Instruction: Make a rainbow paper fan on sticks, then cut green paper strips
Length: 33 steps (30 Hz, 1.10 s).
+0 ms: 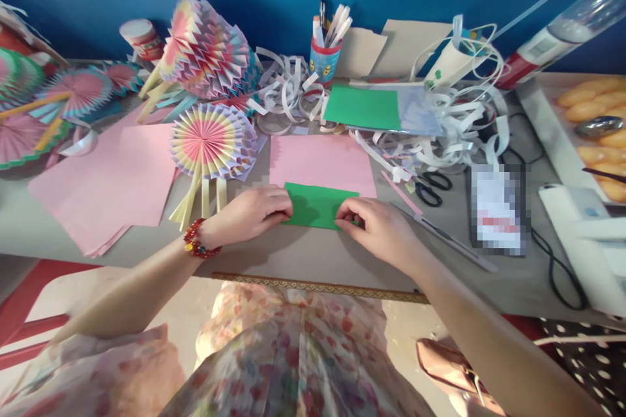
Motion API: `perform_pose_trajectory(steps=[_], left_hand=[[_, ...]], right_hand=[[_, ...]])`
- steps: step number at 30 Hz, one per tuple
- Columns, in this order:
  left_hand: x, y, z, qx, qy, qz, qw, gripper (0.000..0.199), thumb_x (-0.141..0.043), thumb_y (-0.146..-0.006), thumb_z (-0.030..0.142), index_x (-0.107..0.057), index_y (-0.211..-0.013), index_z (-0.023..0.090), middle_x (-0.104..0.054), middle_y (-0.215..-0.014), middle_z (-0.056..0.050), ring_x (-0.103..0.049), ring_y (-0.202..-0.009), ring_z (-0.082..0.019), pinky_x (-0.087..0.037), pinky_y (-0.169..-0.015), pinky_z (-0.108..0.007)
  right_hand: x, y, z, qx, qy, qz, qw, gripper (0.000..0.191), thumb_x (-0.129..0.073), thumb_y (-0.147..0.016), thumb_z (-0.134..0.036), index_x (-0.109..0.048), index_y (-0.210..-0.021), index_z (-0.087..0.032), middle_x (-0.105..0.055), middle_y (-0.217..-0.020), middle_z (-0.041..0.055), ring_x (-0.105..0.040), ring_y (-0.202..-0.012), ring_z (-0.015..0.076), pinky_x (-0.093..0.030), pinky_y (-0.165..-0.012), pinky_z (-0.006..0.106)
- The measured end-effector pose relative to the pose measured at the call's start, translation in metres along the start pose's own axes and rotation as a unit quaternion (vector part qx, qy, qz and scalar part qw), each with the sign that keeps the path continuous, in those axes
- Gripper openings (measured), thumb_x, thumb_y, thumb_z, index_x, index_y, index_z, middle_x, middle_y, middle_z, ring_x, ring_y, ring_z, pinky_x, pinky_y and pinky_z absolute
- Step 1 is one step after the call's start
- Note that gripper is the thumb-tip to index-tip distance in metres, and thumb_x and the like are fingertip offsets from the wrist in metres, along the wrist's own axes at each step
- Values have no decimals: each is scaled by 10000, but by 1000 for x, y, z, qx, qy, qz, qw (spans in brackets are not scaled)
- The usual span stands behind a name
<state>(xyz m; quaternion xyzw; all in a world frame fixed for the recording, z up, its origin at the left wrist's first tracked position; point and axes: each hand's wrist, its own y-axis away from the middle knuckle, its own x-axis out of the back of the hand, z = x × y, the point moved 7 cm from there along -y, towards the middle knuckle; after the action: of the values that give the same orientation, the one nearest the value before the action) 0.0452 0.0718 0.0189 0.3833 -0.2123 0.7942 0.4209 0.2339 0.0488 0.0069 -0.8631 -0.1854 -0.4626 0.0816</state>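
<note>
A: What was the grip state?
B: The left hand (254, 212) and right hand (374, 221) pinched opposite ends of the rectangular green paper sheet (313, 205), at its 9 and 3 o'clock, over the grey table (313, 254).
A: What lay outward?
B: The pink paper sheet (320, 159) at 12 o'clock, the black-handled scissors (427, 194) near 3 and the round, pleated multicoloured paper fan (203, 137) at 10.
</note>
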Motion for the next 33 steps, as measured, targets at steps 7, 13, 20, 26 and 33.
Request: perform_pose_trajectory(steps=[7, 13, 20, 26, 33], left_hand=[[0, 0, 1, -3, 0, 6, 1000, 187, -441, -978, 186, -587, -860, 185, -611, -844, -38, -560, -809, -176, -396, -738, -277], [-1, 1, -1, -8, 2, 9, 1000, 170, -457, -971, 169, -594, -871, 181, -622, -869, -38, -567, -825, -175, -399, -753, -277], [-2, 0, -2, -8, 1, 8, 1000, 169, -459, -975, 178, -602, -885, 182, -632, -873, -33, -578, -824, -174, -406, -759, -276], [-3, 1, -5, -9, -11, 14, 1000, 168, -473, -968, 185, -618, -883, 188, -638, -880, -32, -582, -830, -176, -411, -759, -272], [-3, 0, -4, -6, -17, 12, 1000, 176, -468, -971, 190, -617, -878, 185, -630, -863, -28, -576, -819, -173, -408, -748, -268]], right_hand=[[2, 1, 1, 4, -30, -9, 1000, 85, -639, -859, -190, -604, -791, -226, -629, -718, -23, -570, -657, 141, -357, -594, 245], [5, 1, 5, -1, -58, -30, 998, 93, -620, -868, -174, -615, -786, -218, -624, -722, -22, -565, -662, 133, -356, -598, 234], [5, -2, 8, -6, -68, -66, 995, 79, -643, -854, -185, -644, -777, -204, -629, -741, -26, -556, -641, 109, -345, -595, 218], [7, -9, 10, 44, -80, -112, 989, 83, -623, -842, -126, -659, -805, -190, -640, -799, -4, -563, -712, 119, -363, -647, 216], [7, -8, 12, 47, -89, -122, 987, 96, -613, -826, -98, -651, -813, -185, -637, -796, -8, -558, -701, 115, -365, -658, 218]])
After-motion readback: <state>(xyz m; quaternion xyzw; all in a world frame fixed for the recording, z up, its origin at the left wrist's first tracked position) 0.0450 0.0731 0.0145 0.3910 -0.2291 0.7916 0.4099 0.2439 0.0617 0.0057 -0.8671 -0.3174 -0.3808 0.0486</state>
